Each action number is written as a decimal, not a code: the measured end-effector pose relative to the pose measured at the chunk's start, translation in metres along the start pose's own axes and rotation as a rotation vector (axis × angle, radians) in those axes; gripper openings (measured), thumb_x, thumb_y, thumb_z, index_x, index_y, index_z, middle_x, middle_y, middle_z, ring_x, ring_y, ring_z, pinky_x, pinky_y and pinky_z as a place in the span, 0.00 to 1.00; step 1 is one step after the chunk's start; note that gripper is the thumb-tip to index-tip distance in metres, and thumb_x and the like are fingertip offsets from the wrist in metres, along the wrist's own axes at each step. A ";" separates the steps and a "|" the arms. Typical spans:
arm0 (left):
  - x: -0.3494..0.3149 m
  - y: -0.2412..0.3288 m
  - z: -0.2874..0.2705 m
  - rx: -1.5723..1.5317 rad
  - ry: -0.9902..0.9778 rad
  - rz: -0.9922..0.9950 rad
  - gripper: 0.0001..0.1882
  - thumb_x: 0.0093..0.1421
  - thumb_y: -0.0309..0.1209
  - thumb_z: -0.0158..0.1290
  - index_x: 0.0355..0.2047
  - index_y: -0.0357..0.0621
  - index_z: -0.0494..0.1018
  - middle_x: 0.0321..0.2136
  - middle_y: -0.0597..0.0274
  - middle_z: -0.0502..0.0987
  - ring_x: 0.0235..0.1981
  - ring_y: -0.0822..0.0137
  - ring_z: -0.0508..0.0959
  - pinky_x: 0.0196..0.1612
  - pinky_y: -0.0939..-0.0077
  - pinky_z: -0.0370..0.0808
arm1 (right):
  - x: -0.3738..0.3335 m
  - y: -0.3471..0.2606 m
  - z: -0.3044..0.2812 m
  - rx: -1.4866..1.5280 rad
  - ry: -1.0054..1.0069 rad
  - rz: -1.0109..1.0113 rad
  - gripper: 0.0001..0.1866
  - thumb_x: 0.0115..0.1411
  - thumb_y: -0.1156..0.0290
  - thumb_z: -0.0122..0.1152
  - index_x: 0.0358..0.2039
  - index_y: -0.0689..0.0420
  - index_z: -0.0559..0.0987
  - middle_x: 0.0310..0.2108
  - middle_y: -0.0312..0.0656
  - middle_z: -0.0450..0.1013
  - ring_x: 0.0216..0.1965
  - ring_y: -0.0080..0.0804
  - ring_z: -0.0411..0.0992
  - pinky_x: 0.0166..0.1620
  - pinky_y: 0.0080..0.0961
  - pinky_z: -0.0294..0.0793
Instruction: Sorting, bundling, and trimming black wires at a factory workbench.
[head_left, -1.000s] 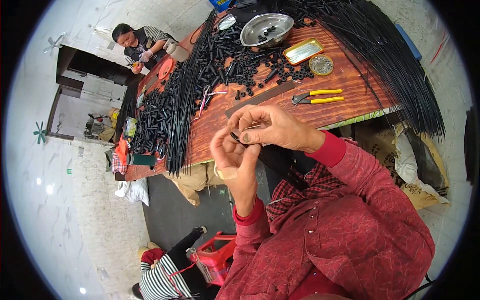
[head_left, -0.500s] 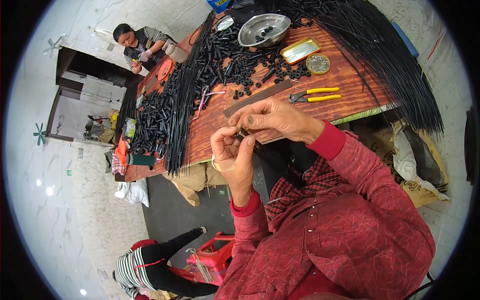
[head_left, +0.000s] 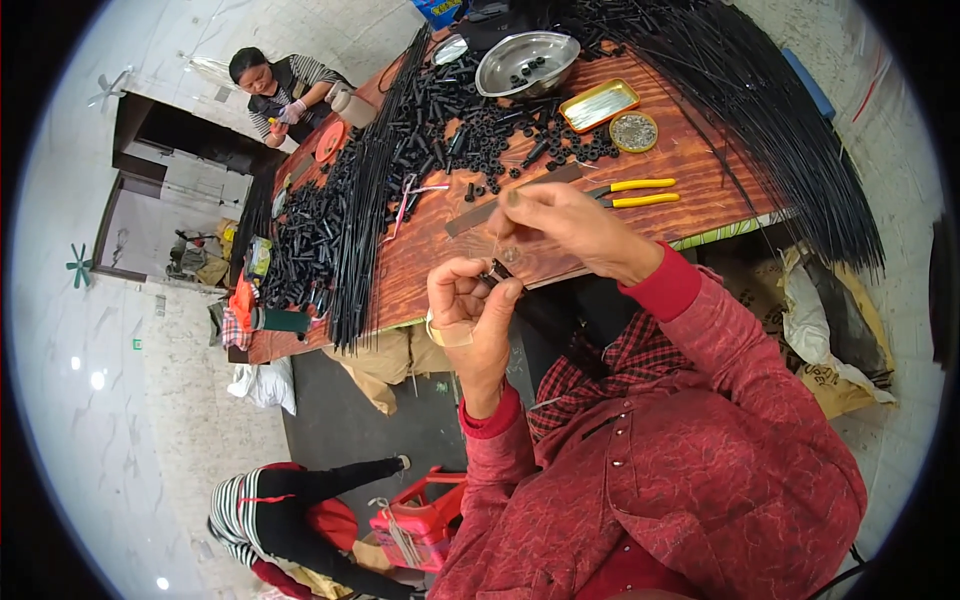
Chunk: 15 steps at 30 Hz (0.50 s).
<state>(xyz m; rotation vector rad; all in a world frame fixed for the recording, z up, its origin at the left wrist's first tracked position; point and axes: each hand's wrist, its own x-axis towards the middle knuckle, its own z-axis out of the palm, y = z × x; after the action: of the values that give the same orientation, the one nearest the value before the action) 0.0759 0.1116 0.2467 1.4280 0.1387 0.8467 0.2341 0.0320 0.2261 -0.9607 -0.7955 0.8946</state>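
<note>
My left hand (head_left: 478, 315) is closed on a small black tube-shaped part (head_left: 496, 271), its end showing between thumb and fingers. Just above and to the right, my right hand (head_left: 575, 228) is raised with thumb and fingers pinched together. A faint thin strand seems to hang below those fingers, too fine to name. Yellow-handled pliers (head_left: 645, 184) lie on the table beyond my right wrist. A flat dark bar (head_left: 468, 218) lies behind my hands, partly covered by the right one.
The wooden table (head_left: 440, 275) bears heaped black parts (head_left: 305, 235), black rods (head_left: 780, 140), a metal bowl (head_left: 497, 76), a yellow-rimmed tray (head_left: 588, 112) and a round dish (head_left: 634, 131). One person (head_left: 290, 95) works across the table; another (head_left: 285, 515) bends beside a red chair (head_left: 425, 515).
My right hand has pulled up and away from the black part, which stays in my left hand. The left hand has shifted slightly. The bending person has moved a little left.
</note>
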 end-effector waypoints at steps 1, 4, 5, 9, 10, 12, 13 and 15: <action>0.000 0.001 0.000 0.001 -0.018 -0.001 0.21 0.56 0.15 0.60 0.46 0.41 0.66 0.38 0.62 0.75 0.35 0.75 0.77 0.39 0.85 0.74 | -0.006 0.000 -0.002 0.158 -0.059 0.011 0.18 0.68 0.57 0.55 0.37 0.62 0.78 0.33 0.34 0.73 0.37 0.19 0.71 0.43 0.21 0.72; 0.001 -0.001 -0.003 0.012 0.002 -0.018 0.21 0.55 0.15 0.61 0.46 0.41 0.66 0.38 0.62 0.76 0.36 0.75 0.77 0.40 0.84 0.75 | -0.020 0.000 0.005 0.135 -0.154 -0.015 0.18 0.68 0.56 0.55 0.37 0.61 0.78 0.36 0.33 0.73 0.38 0.19 0.70 0.44 0.20 0.72; 0.002 -0.001 -0.004 0.010 0.008 -0.018 0.21 0.55 0.15 0.61 0.46 0.41 0.66 0.38 0.62 0.76 0.36 0.75 0.77 0.40 0.84 0.75 | -0.022 0.000 0.006 0.136 -0.188 -0.015 0.17 0.68 0.56 0.55 0.37 0.60 0.78 0.36 0.33 0.73 0.38 0.19 0.70 0.44 0.20 0.72; 0.001 -0.001 -0.003 -0.018 0.015 -0.027 0.22 0.55 0.16 0.61 0.48 0.41 0.67 0.37 0.63 0.76 0.37 0.75 0.77 0.41 0.84 0.74 | -0.025 -0.013 0.009 0.177 -0.163 -0.008 0.15 0.63 0.62 0.63 0.42 0.61 0.78 0.38 0.33 0.74 0.40 0.18 0.72 0.44 0.17 0.73; 0.000 -0.001 -0.004 -0.022 0.020 -0.031 0.23 0.55 0.16 0.61 0.49 0.41 0.67 0.37 0.63 0.76 0.37 0.74 0.77 0.41 0.84 0.74 | -0.025 -0.016 0.009 0.175 -0.165 -0.007 0.15 0.63 0.62 0.63 0.42 0.61 0.78 0.38 0.33 0.74 0.40 0.18 0.72 0.44 0.17 0.73; -0.001 -0.002 -0.005 -0.029 0.025 -0.033 0.24 0.55 0.16 0.61 0.50 0.40 0.67 0.37 0.63 0.76 0.37 0.74 0.77 0.41 0.84 0.74 | -0.027 -0.019 0.008 0.212 -0.182 0.104 0.15 0.61 0.65 0.65 0.44 0.61 0.78 0.39 0.33 0.74 0.41 0.18 0.73 0.45 0.16 0.73; -0.001 -0.003 -0.006 -0.029 0.015 -0.032 0.24 0.55 0.16 0.61 0.50 0.40 0.67 0.37 0.63 0.76 0.37 0.74 0.77 0.42 0.83 0.74 | -0.026 -0.017 0.007 0.208 -0.183 0.105 0.15 0.61 0.65 0.65 0.44 0.61 0.78 0.39 0.33 0.74 0.41 0.18 0.73 0.45 0.16 0.73; 0.001 -0.002 -0.001 -0.033 0.005 -0.031 0.25 0.55 0.16 0.61 0.51 0.40 0.67 0.37 0.63 0.77 0.38 0.74 0.77 0.42 0.83 0.74 | -0.024 -0.008 0.004 0.258 -0.173 0.084 0.13 0.62 0.68 0.64 0.43 0.62 0.78 0.35 0.34 0.75 0.34 0.16 0.72 0.35 0.14 0.73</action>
<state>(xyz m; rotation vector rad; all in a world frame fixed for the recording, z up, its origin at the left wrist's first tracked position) 0.0768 0.1128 0.2452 1.3899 0.1500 0.8234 0.2224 0.0096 0.2307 -0.7000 -0.7676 1.1351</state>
